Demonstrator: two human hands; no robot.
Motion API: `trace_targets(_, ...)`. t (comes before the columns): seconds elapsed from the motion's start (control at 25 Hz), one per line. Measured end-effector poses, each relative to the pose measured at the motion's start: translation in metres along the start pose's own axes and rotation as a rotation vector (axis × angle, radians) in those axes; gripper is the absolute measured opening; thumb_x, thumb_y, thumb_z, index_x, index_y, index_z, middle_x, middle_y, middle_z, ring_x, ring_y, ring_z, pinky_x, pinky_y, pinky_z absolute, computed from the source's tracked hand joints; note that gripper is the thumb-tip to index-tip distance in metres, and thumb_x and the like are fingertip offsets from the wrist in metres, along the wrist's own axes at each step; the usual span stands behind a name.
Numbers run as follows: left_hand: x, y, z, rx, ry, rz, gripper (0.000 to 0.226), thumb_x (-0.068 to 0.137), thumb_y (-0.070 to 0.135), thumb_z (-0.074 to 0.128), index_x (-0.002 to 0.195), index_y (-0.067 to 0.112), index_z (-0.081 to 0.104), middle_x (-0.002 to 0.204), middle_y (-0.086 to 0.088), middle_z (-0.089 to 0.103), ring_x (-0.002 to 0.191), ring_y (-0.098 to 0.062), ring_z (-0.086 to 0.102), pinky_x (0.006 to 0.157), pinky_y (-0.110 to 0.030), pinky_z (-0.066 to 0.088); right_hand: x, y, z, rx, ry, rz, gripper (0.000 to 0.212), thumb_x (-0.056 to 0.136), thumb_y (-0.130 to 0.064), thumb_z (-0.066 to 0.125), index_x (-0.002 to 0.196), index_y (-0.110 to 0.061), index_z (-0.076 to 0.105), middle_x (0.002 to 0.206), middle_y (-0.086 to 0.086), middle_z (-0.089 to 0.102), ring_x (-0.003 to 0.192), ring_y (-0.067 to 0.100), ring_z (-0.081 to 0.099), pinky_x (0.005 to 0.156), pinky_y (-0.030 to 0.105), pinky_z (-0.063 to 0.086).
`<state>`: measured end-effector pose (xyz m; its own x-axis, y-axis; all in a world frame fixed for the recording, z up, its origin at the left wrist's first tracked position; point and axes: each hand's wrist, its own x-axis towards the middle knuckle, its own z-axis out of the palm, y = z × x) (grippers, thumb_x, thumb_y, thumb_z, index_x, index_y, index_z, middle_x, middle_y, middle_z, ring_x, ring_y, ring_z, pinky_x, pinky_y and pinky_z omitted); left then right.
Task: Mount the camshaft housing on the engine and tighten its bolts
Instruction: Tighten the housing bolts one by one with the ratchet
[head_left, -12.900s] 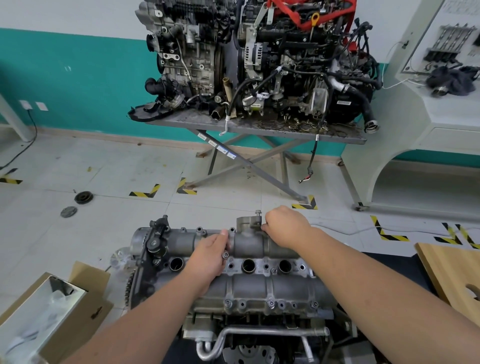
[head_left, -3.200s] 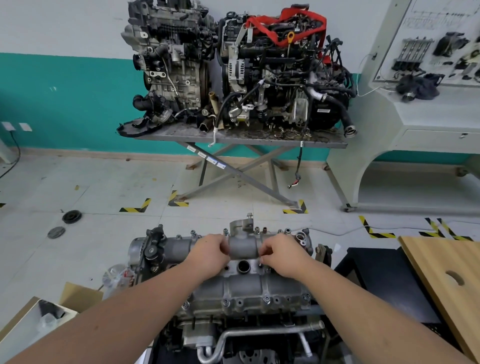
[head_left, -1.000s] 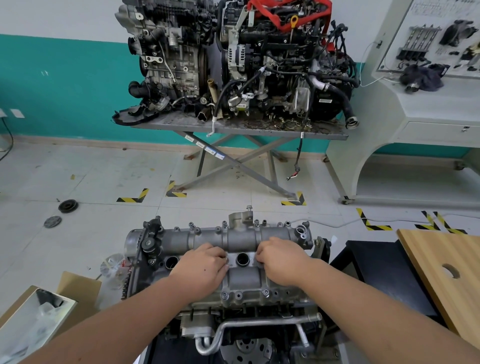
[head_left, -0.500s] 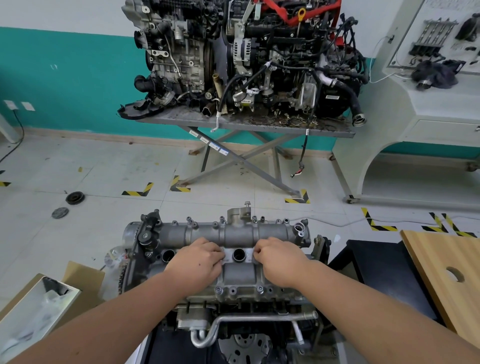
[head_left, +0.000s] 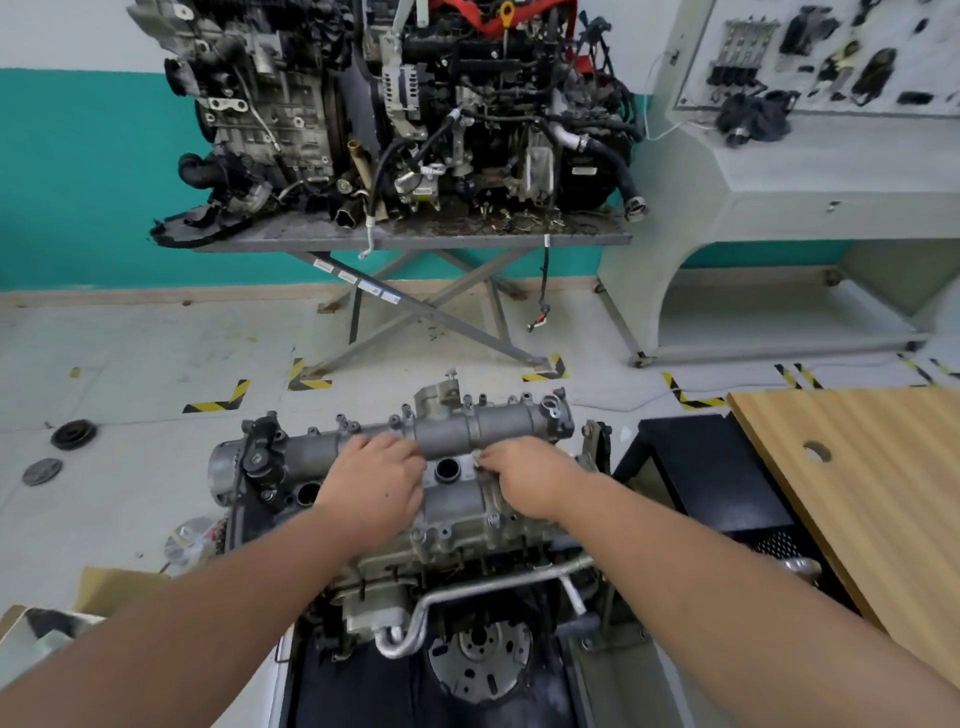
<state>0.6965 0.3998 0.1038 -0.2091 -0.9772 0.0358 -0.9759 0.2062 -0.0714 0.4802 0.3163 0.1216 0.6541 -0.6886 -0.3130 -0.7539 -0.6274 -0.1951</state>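
The grey aluminium camshaft housing (head_left: 498, 426) lies on top of the engine (head_left: 457, 545) in front of me, with several bolts standing along its far edge. My left hand (head_left: 374, 483) has its fingers curled down on the housing's middle row, just left of an open spark plug hole (head_left: 447, 470); the bolt under its fingertips is mostly hidden. Just right of that hole, the fingertips of my right hand (head_left: 524, 480) pinch a small bolt. Both forearms reach in from the bottom of the view.
Two other engines stand on a scissor-leg metal table (head_left: 415, 239) at the back. A wooden board (head_left: 857, 493) and a black stand (head_left: 711, 467) are close on the right. A cardboard box (head_left: 41, 634) sits lower left, with round parts (head_left: 74, 435) on the floor.
Since 12.9 s ago both hands have come from the far bolts to the middle row beside the plug hole. Over the last second they have barely moved; only the view has shifted.
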Motion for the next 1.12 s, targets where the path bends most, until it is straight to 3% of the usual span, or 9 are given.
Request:
trace_targets(0.2,0.038,0.039,-0.034,-0.032,0.120,0.095,0.027,0.093,0.038,0.046,0.113,0.026,0.061,0.115,0.007,0.062,0.111,-0.019,0.054,0.092,-0.038,0.039,-0.036,0.021,-0.015,0.096,0.197,0.102,0.045,0.095,-0.005,0.042,0.137,-0.015,0.054,0.141,0.005,0.053,0.129,0.029,0.050,0.103,0.044,0.045)
trace_targets(0.28,0.065,0.072,-0.049,-0.041,0.148,0.202,0.034,0.091,0.036,0.052,0.123,0.025,0.059,0.122,0.005,0.062,0.116,-0.021,0.054,0.094,-0.039,0.038,-0.060,0.039,-0.025,0.131,0.285,0.165,0.055,0.098,-0.011,0.043,0.151,-0.021,0.036,0.147,0.004,0.048,0.130,0.028,0.047,0.101,0.045,0.046)
trace_targets(0.36,0.094,0.119,-0.062,-0.093,0.174,0.266,0.042,0.089,0.032,0.056,0.130,0.021,0.056,0.129,0.003,0.060,0.121,-0.022,0.053,0.096,-0.039,0.036,-0.091,0.065,-0.029,0.138,0.342,0.228,0.059,0.102,-0.018,0.040,0.158,-0.021,0.020,0.149,0.005,0.046,0.130,0.029,0.046,0.098,0.046,0.046)
trace_targets(0.52,0.147,0.261,-0.080,-0.135,0.205,0.394,0.045,0.088,0.034,0.054,0.132,0.021,0.054,0.131,0.004,0.060,0.123,-0.021,0.052,0.097,-0.038,0.034,-0.186,0.150,-0.025,0.156,0.420,0.445,0.061,0.107,-0.029,0.035,0.159,-0.012,0.010,0.150,0.012,0.043,0.132,0.031,0.044,0.101,0.045,0.043)
trace_targets(0.72,0.183,0.438,-0.077,-0.165,0.164,0.647,0.051,0.092,0.035,0.050,0.141,0.024,0.043,0.142,0.004,0.050,0.132,-0.020,0.045,0.105,-0.041,0.029,-0.329,0.255,0.014,0.231,0.407,0.785,0.058,0.107,-0.030,0.035,0.158,-0.014,0.014,0.151,0.013,0.041,0.133,0.034,0.042,0.100,0.045,0.043)
trace_targets(0.84,0.190,0.525,-0.051,-0.049,0.029,0.808,0.044,0.096,0.034,0.045,0.139,0.025,0.041,0.140,0.002,0.049,0.130,-0.022,0.043,0.108,-0.045,0.027,-0.394,0.295,0.065,0.301,0.351,0.919,0.052,0.107,-0.031,0.033,0.155,-0.016,0.022,0.147,0.010,0.044,0.132,0.032,0.042,0.095,0.044,0.046)
trace_targets(0.92,0.188,0.581,-0.025,0.078,-0.106,0.937,0.042,0.098,0.033,0.043,0.138,0.025,0.040,0.138,0.000,0.049,0.127,-0.025,0.044,0.106,-0.047,0.029,-0.433,0.319,0.109,0.331,0.304,1.018,0.044,0.106,-0.031,0.033,0.147,-0.016,0.036,0.139,0.007,0.049,0.127,0.031,0.047,0.089,0.042,0.048)
trace_targets(1.0,0.191,0.625,-0.001,0.178,-0.196,1.033,0.041,0.099,0.030,0.041,0.139,0.025,0.040,0.136,-0.002,0.050,0.124,-0.026,0.046,0.102,-0.047,0.032,-0.468,0.342,0.151,0.362,0.270,1.201,0.034,0.104,-0.027,0.037,0.132,-0.016,0.052,0.130,0.006,0.053,0.115,0.029,0.054,0.084,0.041,0.049)
trace_targets(1.12,0.193,0.685,0.037,0.202,-0.316,1.093,0.041,0.101,0.031,0.040,0.142,0.029,0.038,0.134,-0.004,0.053,0.121,-0.026,0.049,0.093,-0.044,0.038,-0.515,0.367,0.205,0.472,0.173,1.550,0.027,0.099,-0.021,0.043,0.121,-0.016,0.058,0.122,0.007,0.051,0.106,0.027,0.055,0.076,0.035,0.045)
